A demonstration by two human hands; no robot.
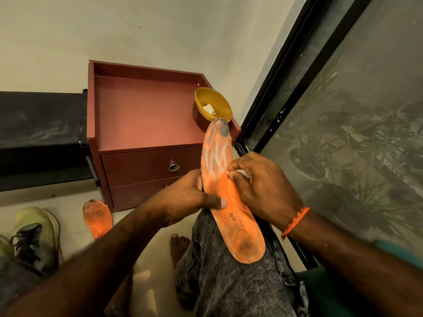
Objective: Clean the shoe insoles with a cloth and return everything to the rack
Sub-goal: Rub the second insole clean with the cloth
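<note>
Under the right hand [263,186], the cloth [241,172] barely shows.

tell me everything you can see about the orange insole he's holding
The long orange foam insole lies lengthwise along the grey-trousered thigh, toe end raised toward the yellow tub. White smears streak its middle, dark grime marks toe and heel, and "WEAR" is printed near the heel. The left hand grips its edge, thumb on top; the right hand presses a white cloth to it.

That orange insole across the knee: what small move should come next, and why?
Probably sweep the white cloth in the right hand up toward the insole's toe: that end looks grey with dirt, and white streaks cross the middle. The left hand grips the insole.
</note>
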